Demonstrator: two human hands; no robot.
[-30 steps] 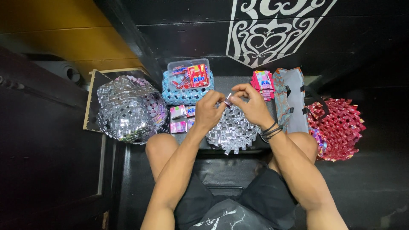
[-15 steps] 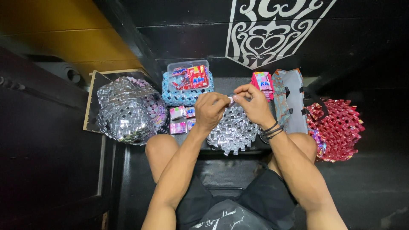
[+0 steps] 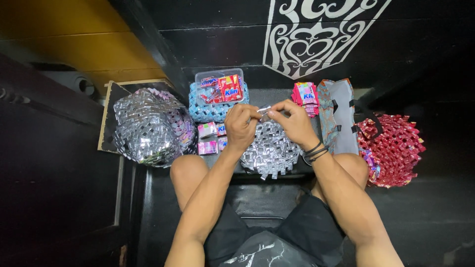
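Head view: the left hand (image 3: 241, 124) and right hand (image 3: 296, 121) meet over the silver woven foil piece (image 3: 270, 148) resting between the knees, fingertips of both pinching one small folded foil strip (image 3: 263, 109) just above its far edge. Best keep that fold flat and pinched tight, lined square to the weave. Clear tub of wrappers (image 3: 219, 88) sits just beyond.
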